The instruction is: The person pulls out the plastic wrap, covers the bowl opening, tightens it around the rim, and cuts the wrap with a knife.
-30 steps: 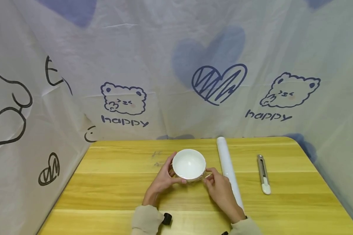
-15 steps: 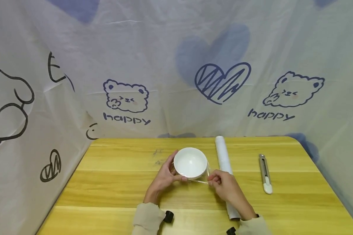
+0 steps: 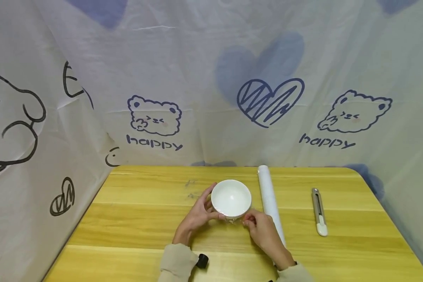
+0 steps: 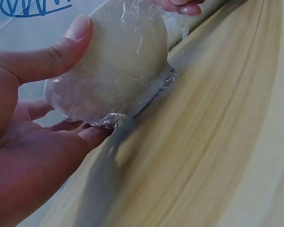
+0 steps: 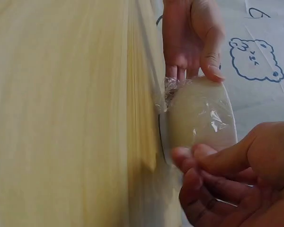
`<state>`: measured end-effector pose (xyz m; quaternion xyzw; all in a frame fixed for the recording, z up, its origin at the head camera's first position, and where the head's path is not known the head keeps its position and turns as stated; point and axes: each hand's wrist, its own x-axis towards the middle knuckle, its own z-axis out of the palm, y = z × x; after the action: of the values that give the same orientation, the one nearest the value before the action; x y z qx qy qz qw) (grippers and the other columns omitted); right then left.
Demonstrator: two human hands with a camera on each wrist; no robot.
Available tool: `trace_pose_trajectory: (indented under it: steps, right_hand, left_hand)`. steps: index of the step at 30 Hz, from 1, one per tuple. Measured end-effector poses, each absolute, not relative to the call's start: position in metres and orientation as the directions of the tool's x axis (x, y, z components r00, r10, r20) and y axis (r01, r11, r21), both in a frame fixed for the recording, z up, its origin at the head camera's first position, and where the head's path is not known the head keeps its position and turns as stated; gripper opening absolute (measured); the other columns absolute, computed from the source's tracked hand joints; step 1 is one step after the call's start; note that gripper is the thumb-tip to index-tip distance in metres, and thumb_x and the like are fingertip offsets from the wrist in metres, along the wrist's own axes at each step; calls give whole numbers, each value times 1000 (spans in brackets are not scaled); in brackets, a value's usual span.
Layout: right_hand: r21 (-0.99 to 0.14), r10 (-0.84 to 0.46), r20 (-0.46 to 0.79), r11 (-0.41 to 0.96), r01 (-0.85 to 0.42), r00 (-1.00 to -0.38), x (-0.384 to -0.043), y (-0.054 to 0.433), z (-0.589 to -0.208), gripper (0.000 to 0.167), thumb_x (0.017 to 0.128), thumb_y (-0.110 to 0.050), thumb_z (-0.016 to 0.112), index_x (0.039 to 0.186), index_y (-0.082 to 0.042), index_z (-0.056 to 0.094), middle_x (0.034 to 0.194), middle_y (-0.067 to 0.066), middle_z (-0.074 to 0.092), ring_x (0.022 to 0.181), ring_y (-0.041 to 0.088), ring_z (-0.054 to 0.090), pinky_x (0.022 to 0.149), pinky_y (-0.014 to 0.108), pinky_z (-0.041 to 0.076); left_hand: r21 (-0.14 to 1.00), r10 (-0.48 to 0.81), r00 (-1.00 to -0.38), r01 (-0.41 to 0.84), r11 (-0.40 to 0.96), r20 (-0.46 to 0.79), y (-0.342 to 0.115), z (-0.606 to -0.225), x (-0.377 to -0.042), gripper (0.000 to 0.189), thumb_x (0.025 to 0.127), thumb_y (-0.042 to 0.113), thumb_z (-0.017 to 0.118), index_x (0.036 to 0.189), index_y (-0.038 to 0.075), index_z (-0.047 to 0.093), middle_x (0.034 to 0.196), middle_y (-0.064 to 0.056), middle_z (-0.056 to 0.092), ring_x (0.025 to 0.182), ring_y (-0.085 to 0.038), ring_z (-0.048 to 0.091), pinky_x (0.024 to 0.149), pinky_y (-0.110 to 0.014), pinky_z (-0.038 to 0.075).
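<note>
A white bowl (image 3: pixel 231 199) stands near the middle of the wooden table, its inside facing up. Clear plastic wrap (image 4: pixel 109 92) clings around its outer wall, crinkled and bunched toward the base in the left wrist view. My left hand (image 3: pixel 198 214) holds the bowl's left side, thumb by the near rim and fingers around the far side. At the bowl's right near side, my right hand (image 3: pixel 263 230) has thumb and index finger pinched together on the wrap's edge. In the right wrist view the fingertips (image 5: pixel 199 153) lie right against the wrapped wall.
A long white roll (image 3: pixel 269 192) lies just right of the bowl, partly covered by my right forearm. Farther right is a grey and white utility knife (image 3: pixel 319 211). A printed cloth (image 3: pixel 204 90) hangs behind the table (image 3: pixel 134 223) and along its sides.
Half a second ago my right hand pulled a flap of wrap out to the right; now it has brought it in against the bowl. My left hand keeps its hold.
</note>
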<state>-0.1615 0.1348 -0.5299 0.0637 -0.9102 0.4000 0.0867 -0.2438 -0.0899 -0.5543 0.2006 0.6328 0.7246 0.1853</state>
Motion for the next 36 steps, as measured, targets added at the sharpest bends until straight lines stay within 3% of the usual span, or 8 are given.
trace_pose_trajectory:
  steps: [6,11,14,18,20,24,29,36]
  right_hand:
    - [-652,-151,120,733,-192,-981,-156,137,-523,22,91,10,67,105,-4,77,101,9,73,92,25,67,75,44,57]
    - [-651,-166,83,737,-180,-983,-152,141,-515,18,91,8,66,102,-3,74,95,4,69,85,20,63,72,38,55]
    - [-674,-104,95,725,-141,-990,-152,145,-511,11,92,5,68,97,-4,64,82,0,62,71,14,56,60,30,49]
    - [-693,-19,136,713,-108,-991,-156,146,-511,22,92,-3,75,104,-4,57,83,3,62,70,13,59,58,29,51]
    - [-701,-11,155,704,-118,-988,-159,144,-516,25,91,-6,78,107,-3,59,87,5,67,72,13,63,61,31,54]
    - [-697,5,222,700,-155,-975,-163,139,-526,17,88,0,78,98,-3,64,82,3,69,71,12,65,62,29,56]
    - [-640,29,267,752,-155,-963,-161,140,-523,15,86,5,76,83,-9,70,70,-6,64,63,8,57,58,28,50]
    - [-601,14,233,788,-133,-972,-157,143,-518,10,85,2,80,84,-8,76,78,-2,68,70,15,63,62,36,53]
  left_hand:
    - [986,547,-836,-53,-159,43,-90,-556,-243,113,83,-14,77,164,5,1,170,-19,6,153,-39,21,118,-41,33]
    - [989,488,-871,118,93,58,-79,-556,-238,135,73,5,94,164,5,-6,166,-26,9,150,-43,23,122,-58,19]
    - [958,435,-897,192,215,82,-72,-555,-236,137,69,12,97,164,4,-1,162,-28,15,145,-46,29,120,-62,21]
    - [983,432,-896,158,97,102,-71,-554,-237,125,75,-6,88,164,4,1,164,-27,17,148,-46,26,119,-61,23]
    - [990,447,-890,129,48,94,-71,-553,-237,128,73,-13,86,164,6,-2,166,-26,16,150,-44,23,120,-60,22]
    - [986,432,-898,136,95,82,-67,-554,-236,135,71,-4,92,164,7,-5,165,-25,18,149,-43,27,121,-60,19]
    - [987,350,-931,139,81,102,-60,-556,-235,129,68,-4,94,164,5,7,162,-23,27,145,-43,34,119,-59,27]
    - [991,349,-931,128,45,104,-61,-559,-237,121,69,-7,92,162,2,16,159,-22,32,142,-42,39,115,-56,35]
